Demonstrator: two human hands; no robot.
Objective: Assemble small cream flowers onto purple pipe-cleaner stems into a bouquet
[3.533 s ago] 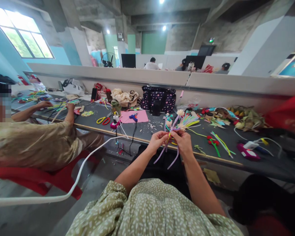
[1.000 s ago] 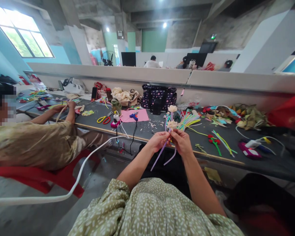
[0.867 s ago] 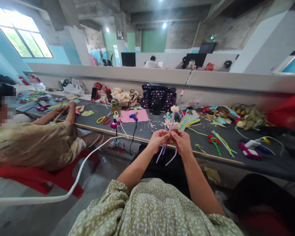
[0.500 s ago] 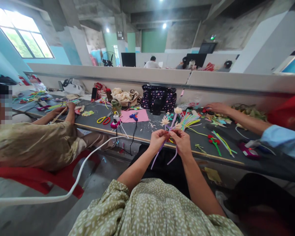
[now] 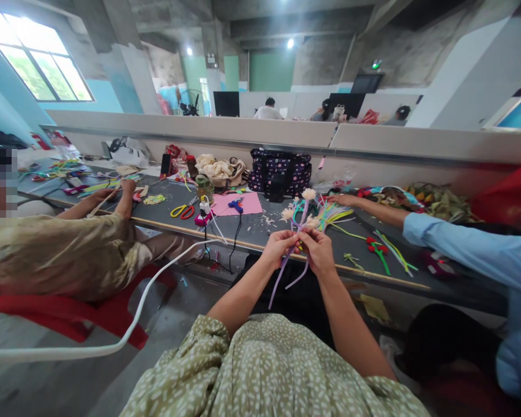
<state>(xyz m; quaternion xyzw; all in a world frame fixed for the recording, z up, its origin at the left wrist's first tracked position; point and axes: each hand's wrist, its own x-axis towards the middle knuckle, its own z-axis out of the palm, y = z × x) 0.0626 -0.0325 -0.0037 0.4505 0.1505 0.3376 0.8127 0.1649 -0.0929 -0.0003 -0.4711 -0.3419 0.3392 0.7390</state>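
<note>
I can see a loose olive-green top (image 5: 264,370), scattered with small, pale, irregular flecks and softly gathered down the front. Its full left sleeve (image 5: 208,344) and right sleeve (image 5: 388,394) stop near the elbows, leaving forearms (image 5: 243,295), left hand (image 5: 279,248) and right hand (image 5: 318,248) bare. Black cloth (image 5: 304,307) shows over the lap.

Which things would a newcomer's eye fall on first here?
Probably the purple stems with cream flower heads, pinched between the left hand and right hand at the near edge of the table. Next, a co-worker's light-blue sleeve extends from the right, the hand near a bundle of coloured stems. Behind, a dark patterned bag stands at the back of the table.
</note>
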